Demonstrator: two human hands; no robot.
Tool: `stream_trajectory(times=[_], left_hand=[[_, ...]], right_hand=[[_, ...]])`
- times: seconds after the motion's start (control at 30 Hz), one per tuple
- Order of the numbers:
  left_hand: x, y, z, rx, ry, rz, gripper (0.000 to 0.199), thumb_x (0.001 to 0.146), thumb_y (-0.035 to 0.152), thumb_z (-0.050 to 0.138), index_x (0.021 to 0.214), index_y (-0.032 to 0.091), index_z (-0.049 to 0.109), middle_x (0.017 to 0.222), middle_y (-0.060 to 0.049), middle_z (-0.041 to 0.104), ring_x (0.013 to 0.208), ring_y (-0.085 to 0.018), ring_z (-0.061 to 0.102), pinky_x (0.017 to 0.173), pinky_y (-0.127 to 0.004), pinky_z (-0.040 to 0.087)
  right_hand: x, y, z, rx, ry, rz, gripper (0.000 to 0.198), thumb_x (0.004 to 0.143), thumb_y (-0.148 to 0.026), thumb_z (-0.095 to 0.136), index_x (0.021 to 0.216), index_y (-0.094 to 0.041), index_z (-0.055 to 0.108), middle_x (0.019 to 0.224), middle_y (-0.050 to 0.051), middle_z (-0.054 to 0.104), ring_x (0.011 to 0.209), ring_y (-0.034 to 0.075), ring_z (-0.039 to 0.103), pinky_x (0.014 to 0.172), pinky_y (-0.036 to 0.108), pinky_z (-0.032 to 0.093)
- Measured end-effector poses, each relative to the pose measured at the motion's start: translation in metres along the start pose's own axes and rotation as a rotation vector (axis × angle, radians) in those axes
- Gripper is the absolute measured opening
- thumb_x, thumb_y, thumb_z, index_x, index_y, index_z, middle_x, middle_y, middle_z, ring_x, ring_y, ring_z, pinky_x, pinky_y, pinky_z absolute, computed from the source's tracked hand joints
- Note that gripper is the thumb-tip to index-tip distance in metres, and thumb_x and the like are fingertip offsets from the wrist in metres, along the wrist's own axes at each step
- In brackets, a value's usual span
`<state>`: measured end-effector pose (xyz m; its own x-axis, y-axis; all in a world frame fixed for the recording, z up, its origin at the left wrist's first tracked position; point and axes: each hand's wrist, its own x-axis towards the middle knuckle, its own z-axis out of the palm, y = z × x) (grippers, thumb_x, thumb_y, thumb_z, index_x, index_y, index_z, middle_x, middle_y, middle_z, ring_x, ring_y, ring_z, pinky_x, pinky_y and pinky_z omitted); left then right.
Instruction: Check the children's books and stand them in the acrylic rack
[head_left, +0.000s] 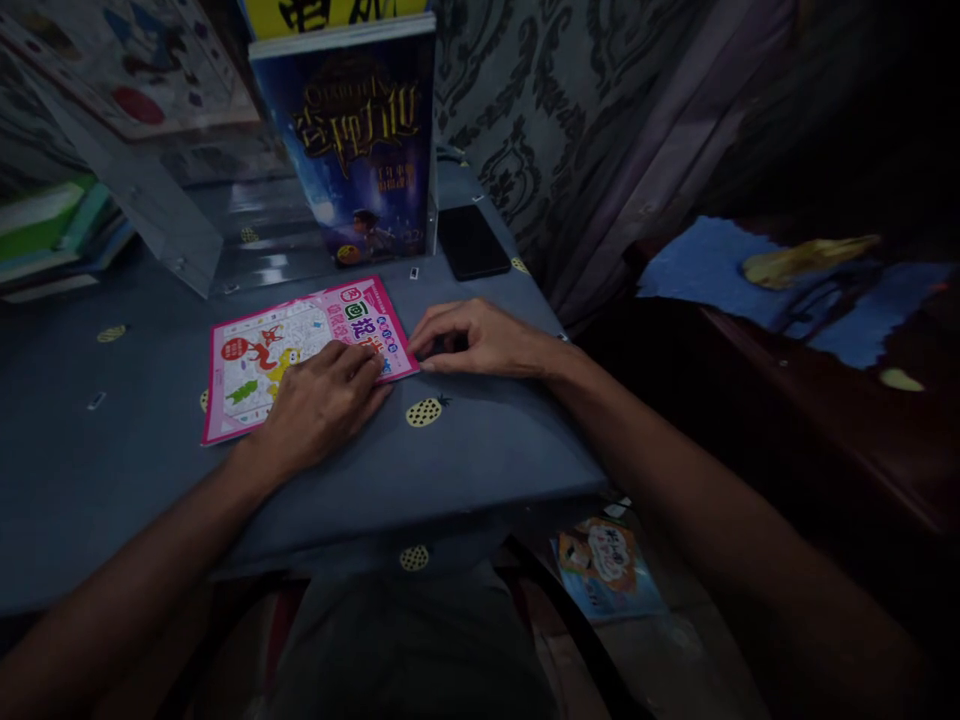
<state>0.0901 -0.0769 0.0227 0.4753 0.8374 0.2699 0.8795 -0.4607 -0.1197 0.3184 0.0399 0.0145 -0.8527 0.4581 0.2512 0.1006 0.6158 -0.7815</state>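
A thin pink-bordered children's picture book point(251, 393) with cartoon animals and Chinese lettering lies closed and slightly askew on the table. Across its lower right part rests my left hand point(322, 400), palm down, fingers stretched over the cover and lightly bent. My right hand point(480, 340) is at the book's right edge. Its thumb and fingertips come together at that edge near the lower right corner, with a dark gap inside the curved fingers. Whether a page or only the cover is between them is hard to see.
The table point(135, 480) has a grey-blue pineapple-print cover. A dark blue book point(367, 150) stands upright in a clear stand point(172, 220). A black phone point(472, 242) lies beside it. More books point(52, 235) are at far left. Another book point(607, 568) lies below the table's right edge.
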Motion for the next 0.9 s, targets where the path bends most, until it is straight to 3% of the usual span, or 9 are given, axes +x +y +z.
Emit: stream_trajectory(times=[0.17, 0.43, 0.73, 0.9], left_hand=[[-0.001, -0.001, 0.001, 0.045, 0.012, 0.008, 0.033, 0.104, 0.041, 0.046, 0.109, 0.018, 0.069, 0.111, -0.01, 0.074, 0.098, -0.026, 0.067, 0.074, -0.036, 0.055], [0.001, 0.0, 0.002, 0.018, 0.004, 0.005, 0.035, 0.106, 0.036, 0.042, 0.103, 0.017, 0.071, 0.105, -0.009, 0.075, 0.093, -0.023, 0.067, 0.07, -0.032, 0.053], [0.004, -0.003, -0.001, 0.028, -0.001, 0.017, 0.036, 0.107, 0.035, 0.041, 0.102, 0.018, 0.072, 0.098, -0.007, 0.075, 0.088, -0.021, 0.068, 0.069, -0.031, 0.052], [0.003, -0.004, 0.0, 0.03, 0.02, 0.046, 0.035, 0.106, 0.034, 0.042, 0.102, 0.017, 0.072, 0.099, -0.007, 0.075, 0.087, -0.02, 0.067, 0.07, -0.03, 0.052]], right_hand=[[0.001, 0.003, 0.006, -0.069, 0.017, -0.043, 0.019, 0.08, -0.027, 0.079, 0.098, -0.02, 0.079, 0.098, 0.004, 0.069, 0.084, 0.016, 0.062, 0.072, 0.026, 0.048], [0.003, 0.007, 0.008, -0.015, 0.038, -0.047, 0.013, 0.088, -0.031, 0.073, 0.09, -0.02, 0.079, 0.091, 0.004, 0.073, 0.083, 0.017, 0.067, 0.076, 0.029, 0.05], [0.016, 0.009, -0.005, 0.064, -0.095, -0.001, 0.026, 0.09, -0.041, 0.07, 0.085, -0.017, 0.079, 0.087, 0.005, 0.074, 0.081, 0.017, 0.069, 0.077, 0.028, 0.052], [0.017, 0.011, -0.006, 0.062, -0.101, -0.033, 0.028, 0.092, -0.042, 0.068, 0.085, -0.016, 0.078, 0.086, 0.005, 0.072, 0.079, 0.016, 0.067, 0.075, 0.027, 0.051]])
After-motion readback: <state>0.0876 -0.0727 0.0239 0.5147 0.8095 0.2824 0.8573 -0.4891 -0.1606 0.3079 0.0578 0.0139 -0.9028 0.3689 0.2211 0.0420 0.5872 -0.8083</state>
